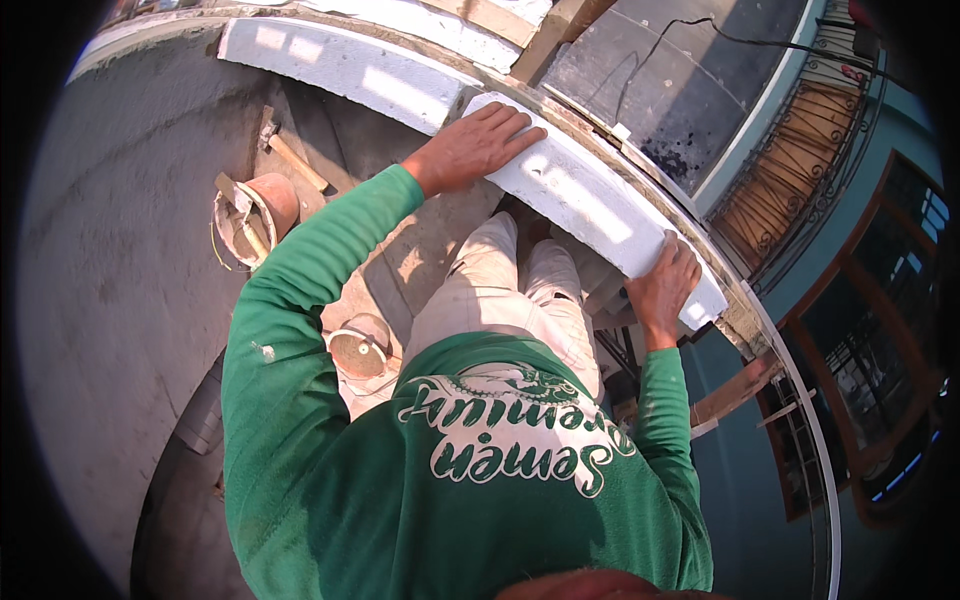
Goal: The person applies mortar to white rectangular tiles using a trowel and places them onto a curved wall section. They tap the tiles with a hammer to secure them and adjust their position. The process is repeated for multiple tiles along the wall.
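A long white lightweight concrete block lies along the top of the wall in front of me, and both hands are on it. My left hand grips its left end, with the fingers laid over the upper face. At the other end, my right hand is closed over the block's near edge, fingers bent onto the top. The undersides of both hands are hidden. Another white block continues the row to the left, its end close beside the held block.
Left of my legs are a hammer, a mortar-smeared bucket with tools in it, and a small round container. A curved grey wall bounds the left. Beyond the blocks are a dark roof panel, a cable and a teal building.
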The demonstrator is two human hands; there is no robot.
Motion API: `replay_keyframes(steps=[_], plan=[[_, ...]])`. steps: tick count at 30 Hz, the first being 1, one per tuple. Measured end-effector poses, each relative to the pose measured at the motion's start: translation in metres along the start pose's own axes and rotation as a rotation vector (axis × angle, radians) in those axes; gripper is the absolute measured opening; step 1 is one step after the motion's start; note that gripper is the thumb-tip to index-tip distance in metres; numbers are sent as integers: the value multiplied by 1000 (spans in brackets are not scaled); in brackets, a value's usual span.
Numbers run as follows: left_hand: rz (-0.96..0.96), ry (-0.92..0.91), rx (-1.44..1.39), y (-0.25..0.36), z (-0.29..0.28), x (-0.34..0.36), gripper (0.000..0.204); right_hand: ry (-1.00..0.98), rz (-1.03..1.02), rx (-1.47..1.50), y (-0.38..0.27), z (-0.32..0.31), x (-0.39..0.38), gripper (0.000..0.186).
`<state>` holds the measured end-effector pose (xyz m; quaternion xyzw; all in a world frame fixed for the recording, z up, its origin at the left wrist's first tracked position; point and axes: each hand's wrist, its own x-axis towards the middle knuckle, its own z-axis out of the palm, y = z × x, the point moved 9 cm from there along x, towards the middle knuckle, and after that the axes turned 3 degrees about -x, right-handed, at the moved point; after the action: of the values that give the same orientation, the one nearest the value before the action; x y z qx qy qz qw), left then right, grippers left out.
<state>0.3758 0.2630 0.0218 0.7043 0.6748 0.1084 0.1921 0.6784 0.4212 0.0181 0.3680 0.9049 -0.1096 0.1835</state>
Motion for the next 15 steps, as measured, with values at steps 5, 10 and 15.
replay_keyframes(steps=[5, 10, 15], plan=[[2, 0, 96, -11, -3, -2, 67, 37, -38, -10, -14, 1, 13, 89], [-13, -20, 122, -24, 0, 0, 63, 30, -54, -21, -22, 4, 22, 92], [-4, 48, 130, -27, 4, -2, 63, 21, -50, -29, -25, 6, 28, 92]])
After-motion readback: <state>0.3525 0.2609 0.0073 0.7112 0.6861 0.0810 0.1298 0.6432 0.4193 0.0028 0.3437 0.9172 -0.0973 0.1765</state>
